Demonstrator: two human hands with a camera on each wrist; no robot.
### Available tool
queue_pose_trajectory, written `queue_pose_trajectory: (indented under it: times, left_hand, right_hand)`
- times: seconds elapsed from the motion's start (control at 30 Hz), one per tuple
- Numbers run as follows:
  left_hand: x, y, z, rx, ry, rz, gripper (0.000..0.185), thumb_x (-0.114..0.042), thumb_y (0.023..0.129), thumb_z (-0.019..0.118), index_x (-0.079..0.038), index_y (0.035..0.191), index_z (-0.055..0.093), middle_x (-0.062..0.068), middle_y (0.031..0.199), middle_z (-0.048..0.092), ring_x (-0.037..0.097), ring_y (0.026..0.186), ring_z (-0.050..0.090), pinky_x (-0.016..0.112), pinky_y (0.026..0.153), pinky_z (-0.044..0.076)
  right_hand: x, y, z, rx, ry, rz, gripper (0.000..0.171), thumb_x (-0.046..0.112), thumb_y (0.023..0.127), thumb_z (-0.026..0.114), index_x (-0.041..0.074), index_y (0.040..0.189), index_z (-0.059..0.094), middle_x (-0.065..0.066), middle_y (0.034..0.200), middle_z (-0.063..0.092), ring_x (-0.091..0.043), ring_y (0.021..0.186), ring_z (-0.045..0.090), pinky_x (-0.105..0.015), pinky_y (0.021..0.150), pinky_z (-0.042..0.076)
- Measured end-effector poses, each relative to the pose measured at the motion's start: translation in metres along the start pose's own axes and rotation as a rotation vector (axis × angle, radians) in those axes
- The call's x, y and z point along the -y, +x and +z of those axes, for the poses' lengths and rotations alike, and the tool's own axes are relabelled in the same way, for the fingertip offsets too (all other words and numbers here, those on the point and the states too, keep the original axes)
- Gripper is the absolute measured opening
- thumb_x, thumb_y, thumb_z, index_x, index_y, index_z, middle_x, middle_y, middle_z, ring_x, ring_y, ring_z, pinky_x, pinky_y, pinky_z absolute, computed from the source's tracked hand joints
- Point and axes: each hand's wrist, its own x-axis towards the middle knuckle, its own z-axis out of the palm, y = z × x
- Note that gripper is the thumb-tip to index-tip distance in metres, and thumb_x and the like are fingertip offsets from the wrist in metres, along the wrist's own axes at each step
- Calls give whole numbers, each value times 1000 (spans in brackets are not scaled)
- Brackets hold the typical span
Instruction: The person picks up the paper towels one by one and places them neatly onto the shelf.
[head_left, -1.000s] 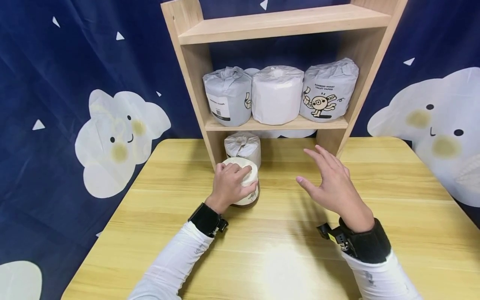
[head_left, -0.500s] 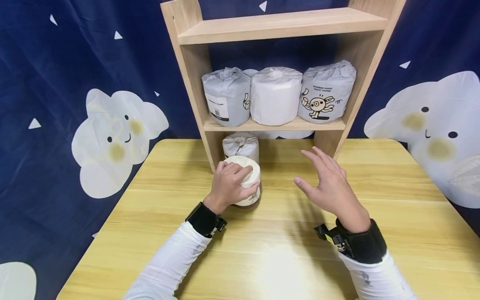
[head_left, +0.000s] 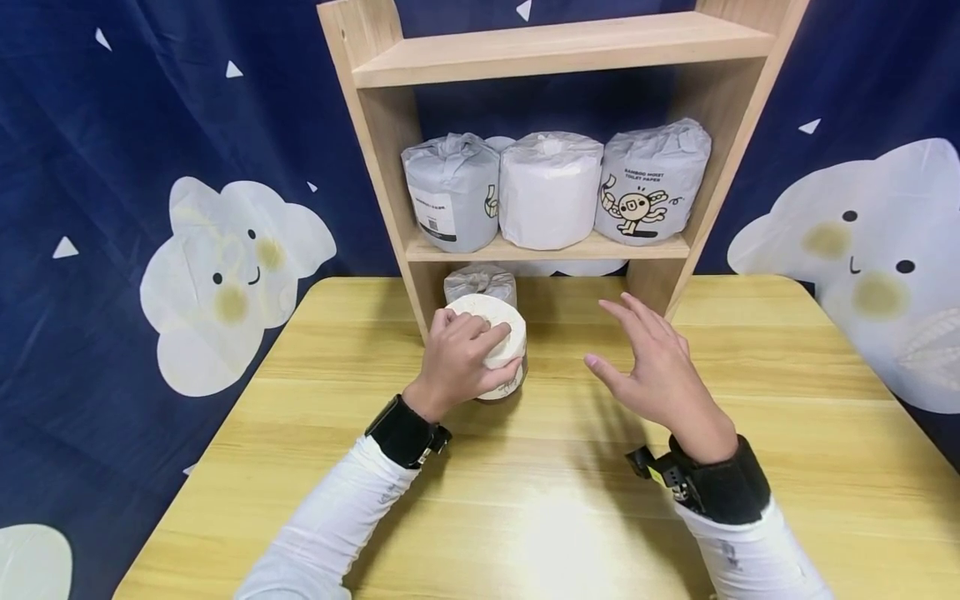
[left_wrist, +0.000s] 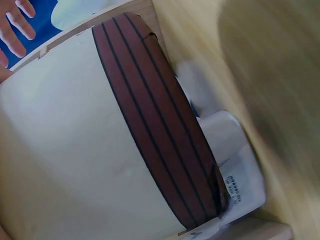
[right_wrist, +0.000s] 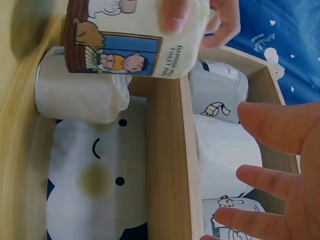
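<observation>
So the cream-wrapped paper roll (head_left: 501,350) with the brown band at its base and a little cartoon print on the side is right in front of the wooden shelf unit (head_left: 555,50), near its lower left post, and from the right wrist view it looks lifted a bit off the table (head_left: 570,517). The left hand (head_left: 463,358) has it from above, fingers curled over the top and thumb wrapped round the side, so a proper grip on the roll. Directly behind it, tucked under the shelf unit's lower board, sits another wrapped roll (head_left: 480,285), standing upright in the head view.

The right hand (head_left: 654,377) is off to the right of the held roll, in front of the shelf unit's right post, fingers spread and relaxed, holding nothing and not touching the roll.

Up on the shelf unit's middle board there are three more wrapped rolls in a row: a grey one with a label (head_left: 452,193) on the left, a plain white one (head_left: 550,192) in the middle, and one with a cartoon print (head_left: 650,185) on the right, all just beside each other. Behind the shelf unit hangs a dark blue cloud-print curtain (head_left: 150,167).
</observation>
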Motion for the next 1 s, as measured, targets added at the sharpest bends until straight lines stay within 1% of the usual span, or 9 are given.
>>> queue_pose_trajectory:
  times: [0.23,0.43,0.6,0.8,1.0]
  left_hand:
    - [1,14,-5,-5,-7,20,35,-44,76,71,-13,91,71,0,69,57,20,62,54,42,69,40]
    - [4,23,-12,-19,-15,43,35,-44,75,72,-13,91,70,0,69,55,20,63,54,42,69,39]
    - [7,31,-18,-46,-5,61,36,-45,75,71,-12,90,70,0,67,54,19,61,53,42,67,39]
    - [10,42,-23,-100,-20,77,36,-43,75,71,-10,89,69,1,66,55,22,62,56,44,66,39]
    - [13,48,-28,-113,-29,73,36,-41,76,71,-9,92,70,2,66,55,23,62,56,45,67,38]
  right_hand:
    - [0,1,-1,0,-3,0,66,27,88,71,10,144,42,-24,151,32,-50,134,30,-74,94,22]
    - [0,0,-1,-4,2,-3,65,26,88,71,10,144,42,-24,151,32,-49,135,30,-74,95,22]
    - [-1,-1,-2,-10,4,-2,65,26,87,71,10,144,42,-25,151,32,-49,134,30,-74,94,22]
    - [0,0,-3,-11,3,-1,65,26,88,71,10,144,42,-24,151,32,-50,134,30,-74,94,22]
    - [0,-1,-3,-2,2,2,65,27,88,71,10,144,42,-24,151,32,-49,134,30,-74,94,22]
